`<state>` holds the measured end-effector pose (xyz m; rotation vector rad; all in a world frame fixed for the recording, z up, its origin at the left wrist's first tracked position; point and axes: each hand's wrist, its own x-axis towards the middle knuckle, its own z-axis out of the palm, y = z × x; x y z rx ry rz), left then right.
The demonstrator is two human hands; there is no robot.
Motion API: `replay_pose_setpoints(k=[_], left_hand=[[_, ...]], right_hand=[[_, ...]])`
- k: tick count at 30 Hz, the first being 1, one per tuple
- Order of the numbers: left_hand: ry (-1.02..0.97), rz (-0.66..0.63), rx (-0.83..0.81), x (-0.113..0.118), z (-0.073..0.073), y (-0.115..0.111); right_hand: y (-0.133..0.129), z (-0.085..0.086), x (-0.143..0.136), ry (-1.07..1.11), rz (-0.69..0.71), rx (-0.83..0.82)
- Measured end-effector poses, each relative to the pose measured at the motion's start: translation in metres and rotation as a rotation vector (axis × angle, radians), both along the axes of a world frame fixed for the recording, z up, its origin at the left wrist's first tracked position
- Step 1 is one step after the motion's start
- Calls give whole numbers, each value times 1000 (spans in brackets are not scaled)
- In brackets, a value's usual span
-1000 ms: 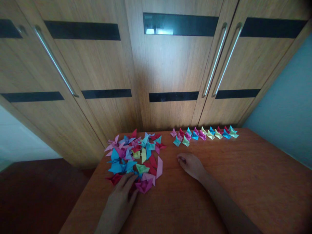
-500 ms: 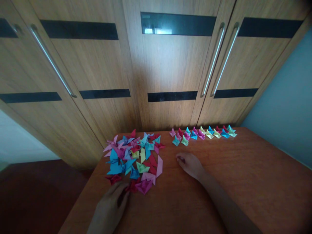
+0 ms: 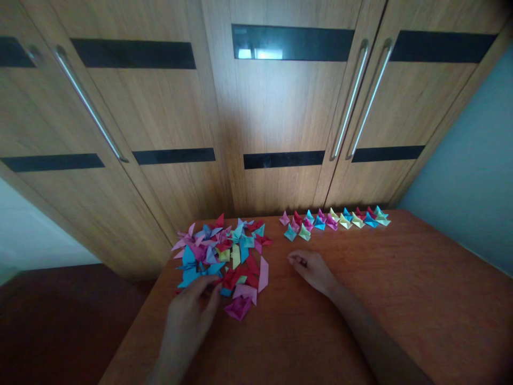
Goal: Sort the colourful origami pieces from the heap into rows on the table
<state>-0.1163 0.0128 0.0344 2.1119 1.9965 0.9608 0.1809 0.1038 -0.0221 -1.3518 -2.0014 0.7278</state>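
My left hand [image 3: 193, 303] pinches a red origami boat [image 3: 230, 279] between thumb and fingers, just above the near part of a mixed pile of folded paper. A magenta paper boat [image 3: 239, 308] lies to the right of its fingertips, on the table. Blue folded paper [image 3: 189, 274] is behind the knuckles. My right hand [image 3: 312, 270] rests on the table right of the pile, fingers curled closed, with nothing visible in them. Beyond it, small paper boats stand in rows, among them a pale yellow boat [image 3: 304, 231] and a turquoise boat [image 3: 290, 232].
The brown wooden table [image 3: 401, 289] backs onto a wooden wardrobe [image 3: 280, 107] with long metal handles. A pink folded strip [image 3: 263, 274] lies at the pile's right edge. A blue-grey wall [image 3: 473, 160] runs along the right side.
My left hand has lifted the red boat from the near edge of the pile and moved it up and slightly right. My right hand has stayed in nearly the same place.
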Motion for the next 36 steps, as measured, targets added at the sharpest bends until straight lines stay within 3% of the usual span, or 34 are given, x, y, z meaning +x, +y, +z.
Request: replay_pose_setpoints(k=[5, 9, 13, 22, 36], left_hand=[[-45, -211, 8, 51, 11, 32], [-36, -337, -19, 78, 8, 50], [-75, -404, -51, 93, 1, 58], [-359, -444, -106, 96, -15, 58], [-279, -414, -64, 95, -13, 54]], right_hand=[[-6, 12, -6, 429, 75, -118], [-10, 17, -9, 542, 75, -133], [-7, 12, -9, 571, 68, -118], [-8, 13, -10, 559, 41, -127], [-9, 15, -11, 487, 102, -147]])
